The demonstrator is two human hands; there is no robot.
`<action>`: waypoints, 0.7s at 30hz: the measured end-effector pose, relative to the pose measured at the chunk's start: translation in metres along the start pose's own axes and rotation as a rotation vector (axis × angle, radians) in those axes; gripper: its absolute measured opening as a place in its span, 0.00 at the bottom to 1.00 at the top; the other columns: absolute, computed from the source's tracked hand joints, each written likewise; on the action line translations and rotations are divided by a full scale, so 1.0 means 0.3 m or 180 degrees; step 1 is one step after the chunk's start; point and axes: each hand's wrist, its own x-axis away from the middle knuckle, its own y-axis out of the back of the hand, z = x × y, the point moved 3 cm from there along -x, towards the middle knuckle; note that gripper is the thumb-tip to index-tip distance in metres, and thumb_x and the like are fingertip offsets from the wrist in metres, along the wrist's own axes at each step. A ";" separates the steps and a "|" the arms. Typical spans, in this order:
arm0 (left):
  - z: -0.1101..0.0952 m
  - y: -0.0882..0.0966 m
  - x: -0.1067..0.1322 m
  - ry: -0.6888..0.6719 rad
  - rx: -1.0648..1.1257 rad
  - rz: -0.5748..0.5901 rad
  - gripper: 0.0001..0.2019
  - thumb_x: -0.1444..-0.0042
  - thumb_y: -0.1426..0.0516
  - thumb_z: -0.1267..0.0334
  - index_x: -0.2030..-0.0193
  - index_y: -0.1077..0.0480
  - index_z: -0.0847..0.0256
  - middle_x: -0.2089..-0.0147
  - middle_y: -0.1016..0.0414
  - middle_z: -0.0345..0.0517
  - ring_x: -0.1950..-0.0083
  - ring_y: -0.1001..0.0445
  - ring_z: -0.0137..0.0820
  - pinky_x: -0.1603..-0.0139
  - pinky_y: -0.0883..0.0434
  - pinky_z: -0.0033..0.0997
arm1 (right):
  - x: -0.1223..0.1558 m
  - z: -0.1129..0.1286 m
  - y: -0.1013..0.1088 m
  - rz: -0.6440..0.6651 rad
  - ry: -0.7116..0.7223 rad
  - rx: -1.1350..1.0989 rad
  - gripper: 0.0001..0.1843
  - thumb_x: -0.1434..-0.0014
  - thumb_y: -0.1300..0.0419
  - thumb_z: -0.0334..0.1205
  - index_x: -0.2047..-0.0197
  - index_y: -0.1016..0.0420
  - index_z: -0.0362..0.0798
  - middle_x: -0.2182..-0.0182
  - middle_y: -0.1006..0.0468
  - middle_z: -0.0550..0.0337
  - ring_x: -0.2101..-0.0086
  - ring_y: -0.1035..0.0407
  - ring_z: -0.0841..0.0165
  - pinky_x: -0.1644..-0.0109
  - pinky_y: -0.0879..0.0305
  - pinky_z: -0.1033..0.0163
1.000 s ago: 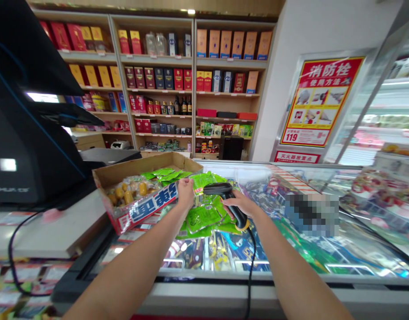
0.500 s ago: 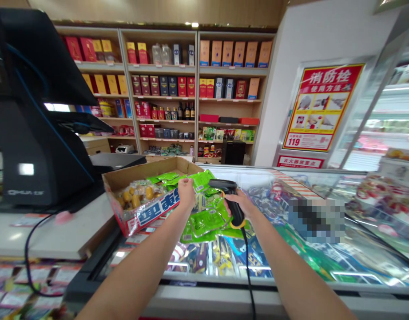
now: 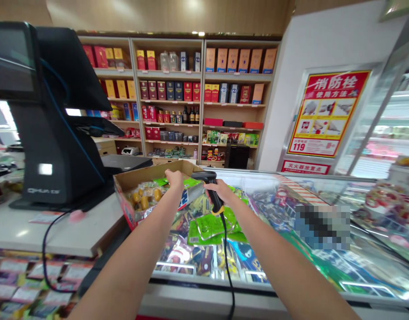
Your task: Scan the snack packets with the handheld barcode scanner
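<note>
My right hand (image 3: 221,192) is wrapped around the grip of a black and yellow barcode scanner (image 3: 216,202), whose head points left toward my other hand. Over the right part of an open cardboard box (image 3: 122,184), the fingers of my left hand (image 3: 175,178) are pinched at a green snack packet (image 3: 191,182), largely hidden by the hand. Inside the box lie yellow-brown wrapped snacks (image 3: 144,198) and more green packets. Further green packets (image 3: 209,226) are spread on the glass top of the chest freezer below the scanner.
A black point-of-sale terminal (image 3: 62,133) stands on the white counter (image 3: 21,231) at left. The scanner's cable (image 3: 227,262) hangs over the freezer's front edge (image 3: 191,295). Wrapped goods fill the freezer (image 3: 274,213). Boxed goods line the shelves (image 3: 171,104) behind.
My left hand has moved left over the box with the green packet. The scanner in my right hand has shifted left too. The view has tilted slightly upward and turned left.
</note>
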 end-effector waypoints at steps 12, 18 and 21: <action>0.018 -0.129 0.295 -0.1180 -0.1490 0.1986 0.07 0.42 0.49 0.69 0.62 0.29 0.62 0.62 0.21 0.48 0.58 0.23 0.34 0.51 0.29 0.34 | 0.174 -0.089 0.257 -0.1163 0.0245 -0.0560 0.11 0.56 0.35 0.42 0.72 0.29 0.45 0.85 0.29 0.64 0.87 0.36 0.70 0.84 0.37 0.64; 0.163 -0.302 0.364 -0.1566 -0.3355 0.3068 0.19 0.37 0.52 0.63 0.41 0.34 0.68 0.43 0.27 0.60 0.42 0.29 0.40 0.42 0.34 0.38 | 0.187 -0.139 0.313 -0.1757 0.0454 -0.0571 0.12 0.58 0.34 0.43 0.75 0.31 0.47 0.86 0.31 0.66 0.87 0.37 0.70 0.85 0.38 0.64; 0.241 -0.373 0.374 -0.1716 -0.3755 0.3525 0.25 0.37 0.51 0.60 0.34 0.41 0.67 0.37 0.34 0.63 0.36 0.35 0.44 0.37 0.39 0.43 | 0.186 -0.128 0.306 -0.1794 0.0607 -0.0291 0.11 0.57 0.35 0.44 0.75 0.31 0.47 0.86 0.32 0.67 0.87 0.36 0.69 0.84 0.37 0.63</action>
